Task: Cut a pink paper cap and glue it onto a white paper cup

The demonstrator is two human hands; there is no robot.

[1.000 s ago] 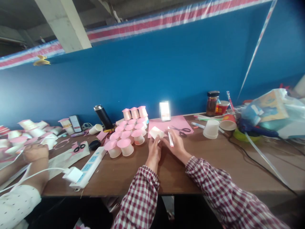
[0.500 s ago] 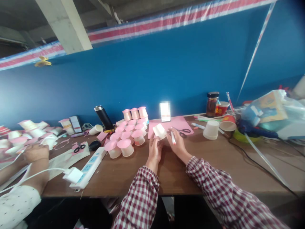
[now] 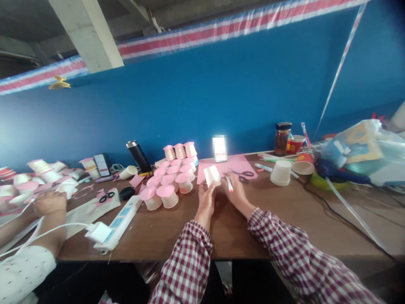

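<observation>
A small white paper cup [image 3: 211,175] is held above the brown desk [image 3: 284,219], tipped so its pale side faces the camera, pinched at its lower edge by the left hand [image 3: 206,199]. Just beside it, a white marker [image 3: 230,184] with a reddish tip lies slanted in the right hand [image 3: 236,192], tip toward the desk.

No lettering can be read anywhere. The red paper cup [image 3: 295,143] at the far right carries a yellow mark, too blurred to make out. The jar [image 3: 281,138] beside it shows no legible label. The lit phone screen [image 3: 219,148] standing at the far middle is blurred out.
</observation>
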